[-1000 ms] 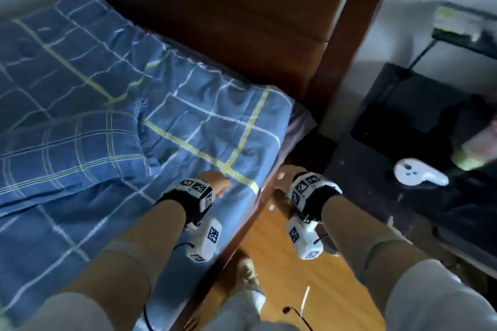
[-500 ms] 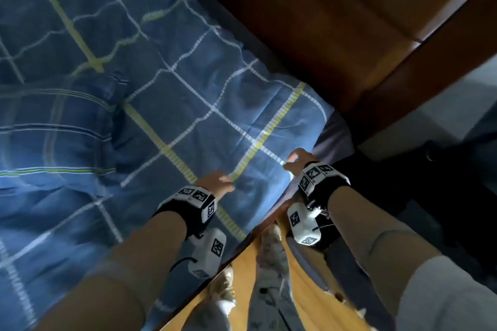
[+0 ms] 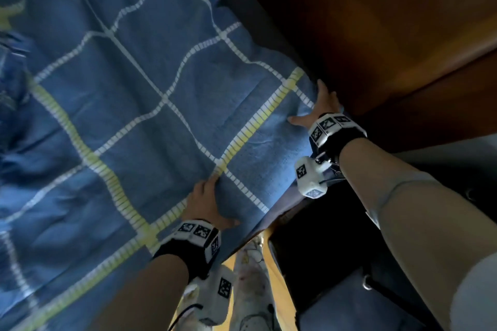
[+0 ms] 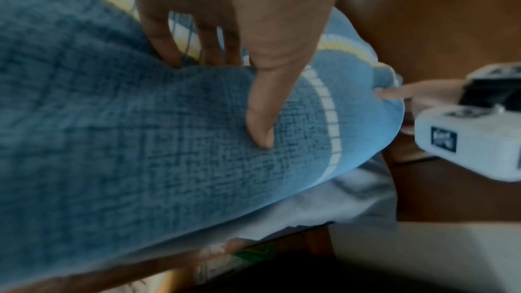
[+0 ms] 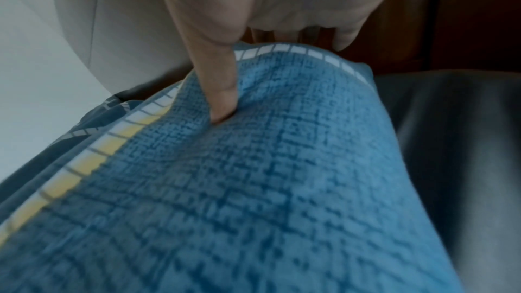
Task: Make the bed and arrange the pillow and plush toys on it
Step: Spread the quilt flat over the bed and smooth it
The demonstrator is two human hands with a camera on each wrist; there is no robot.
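A blue quilt (image 3: 161, 115) with white and yellow grid lines covers the bed. My left hand (image 3: 205, 200) lies flat on it near the bed's side edge, fingers straight and thumb spread; in the left wrist view the left hand (image 4: 225, 88) presses its thumb and fingertips into the cloth. My right hand (image 3: 321, 107) rests on the quilt's corner by the headboard, fingers pointing ahead; the right wrist view has the right hand (image 5: 282, 70) with its thumb dug into a fold. A pillow (image 3: 10, 83) in matching cloth shows partly at the left edge. No plush toys are in view.
The brown wooden headboard (image 3: 376, 21) stands close behind the quilt's corner. A pale sheet (image 4: 338, 197) shows under the quilt's edge. Dark furniture (image 3: 322, 250) sits right beside the bed, and my legs (image 3: 250, 290) stand on the wooden floor (image 3: 279, 290) in the narrow gap.
Both hands have moved up along the quilt toward the headboard and now lie spread on it. My head has come in closer over the corner.
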